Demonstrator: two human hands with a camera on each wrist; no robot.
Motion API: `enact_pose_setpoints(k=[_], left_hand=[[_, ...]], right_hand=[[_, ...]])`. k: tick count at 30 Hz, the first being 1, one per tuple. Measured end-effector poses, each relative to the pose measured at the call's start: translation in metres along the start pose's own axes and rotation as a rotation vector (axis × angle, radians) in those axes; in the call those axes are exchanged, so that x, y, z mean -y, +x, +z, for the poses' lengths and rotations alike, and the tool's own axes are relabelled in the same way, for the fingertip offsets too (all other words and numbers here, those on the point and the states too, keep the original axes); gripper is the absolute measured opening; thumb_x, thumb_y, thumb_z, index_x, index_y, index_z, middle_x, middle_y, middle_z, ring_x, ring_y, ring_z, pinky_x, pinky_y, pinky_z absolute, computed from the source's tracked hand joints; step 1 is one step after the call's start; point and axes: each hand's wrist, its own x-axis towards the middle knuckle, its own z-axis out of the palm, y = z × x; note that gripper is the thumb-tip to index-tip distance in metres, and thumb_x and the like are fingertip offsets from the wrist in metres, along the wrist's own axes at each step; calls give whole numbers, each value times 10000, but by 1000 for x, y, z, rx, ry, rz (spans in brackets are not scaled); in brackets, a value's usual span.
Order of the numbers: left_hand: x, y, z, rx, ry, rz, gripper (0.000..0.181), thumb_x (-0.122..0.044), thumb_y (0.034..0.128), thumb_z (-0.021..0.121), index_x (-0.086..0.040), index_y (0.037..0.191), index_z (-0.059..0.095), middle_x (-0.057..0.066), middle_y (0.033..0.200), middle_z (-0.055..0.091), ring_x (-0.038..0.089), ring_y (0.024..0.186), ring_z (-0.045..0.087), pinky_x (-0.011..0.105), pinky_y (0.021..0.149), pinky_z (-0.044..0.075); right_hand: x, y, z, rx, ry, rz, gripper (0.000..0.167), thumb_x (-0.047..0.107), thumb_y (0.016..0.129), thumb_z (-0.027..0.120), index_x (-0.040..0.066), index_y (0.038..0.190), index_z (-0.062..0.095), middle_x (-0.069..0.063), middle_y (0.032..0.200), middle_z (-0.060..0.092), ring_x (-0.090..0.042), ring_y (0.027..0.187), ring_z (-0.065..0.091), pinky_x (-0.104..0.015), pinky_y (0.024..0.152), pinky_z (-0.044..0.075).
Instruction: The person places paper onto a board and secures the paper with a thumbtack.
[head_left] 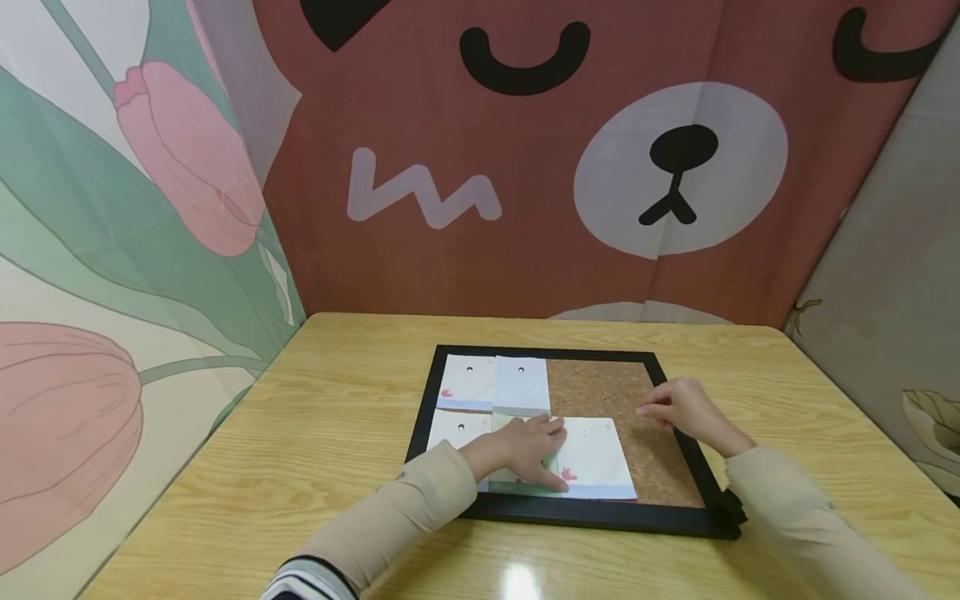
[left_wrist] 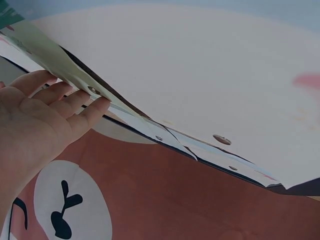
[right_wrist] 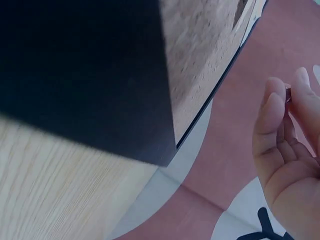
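My left hand point(head_left: 527, 450) rests with spread fingers on a greenish note sheet point(head_left: 501, 483) and the edge of a white sheet with a pink print point(head_left: 596, 458). Both lie on a corkboard point(head_left: 600, 385). In the left wrist view, a round metal thumbtack point(left_wrist: 93, 90) shows in the greenish sheet beside the fingertips. Over the board's right side, my right hand point(head_left: 688, 410) holds thumb and fingers together. The right wrist view shows it pinching a small dark metallic piece point(right_wrist: 288, 94), apparently a thumbtack, mostly hidden by the fingertips.
Other sheets, a white one point(head_left: 467, 387), a lined one point(head_left: 521, 387) and a lower-left one point(head_left: 450, 425), carry metal tacks. The board's black frame point(head_left: 585, 515) lies on a wooden table point(head_left: 337, 433). A printed bear curtain point(head_left: 420, 275) hangs behind.
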Motion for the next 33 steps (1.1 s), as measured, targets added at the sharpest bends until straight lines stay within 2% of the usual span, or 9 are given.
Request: enact_pose_setpoints(k=[5, 9, 13, 17, 21, 29, 33], left_hand=[[0, 0, 0, -1, 9, -1, 814, -593, 810, 495, -107, 1417, 252, 30, 1475, 150, 204, 1335, 122, 434, 1012, 235], [1, 2, 2, -3, 12, -4, 817, -599, 806, 495, -111, 1416, 257, 23, 1474, 154, 199, 1335, 126, 432, 1011, 238], [1, 2, 2, 0, 2, -10, 819, -601, 803, 496, -119, 1418, 253, 9, 1475, 151, 186, 1335, 121, 428, 1014, 233], [0, 1, 0, 9, -2, -14, 821, -615, 800, 484, -128, 1419, 253, -4, 1475, 149, 173, 1334, 118, 423, 1012, 236], [-1, 0, 0, 12, 4, -16, 819, -612, 805, 479, -123, 1420, 250, 4, 1476, 147, 177, 1335, 117, 417, 1015, 232], [0, 3, 2, 1, 20, -16, 829, -616, 803, 479, -118, 1422, 243, 15, 1476, 145, 196, 1336, 118, 409, 1015, 232], [0, 3, 2, 4, 18, -16, 834, -617, 802, 478, -114, 1423, 237, 20, 1477, 141, 202, 1336, 116, 411, 1015, 231]], right_hand=[[4, 6, 8, 40, 15, -53, 76, -2, 808, 612, -35, 783, 677, -20, 532, 513, -99, 456, 418, -231, 429, 371], [6, 11, 14, 81, 52, -73, 67, -45, 800, 604, -50, 804, 672, -19, 582, 563, -109, 494, 490, -244, 452, 438], [9, 15, 21, 128, 105, -43, 55, -50, 788, 618, -47, 802, 671, -30, 629, 603, -138, 530, 564, -269, 477, 486], [12, 19, 26, 169, 128, -24, 58, -61, 782, 621, -29, 780, 670, -39, 646, 609, -143, 544, 565, -281, 482, 489], [16, 25, 31, 186, 101, -46, 66, -53, 773, 636, 0, 745, 662, -18, 636, 590, -124, 539, 525, -272, 473, 473], [17, 36, 40, 226, -6, -164, 94, -42, 754, 663, 44, 715, 663, 32, 662, 590, -61, 549, 460, -220, 490, 425], [18, 38, 42, 274, -10, -161, 103, -44, 761, 655, 52, 727, 665, 32, 682, 591, -66, 578, 464, -216, 517, 417]])
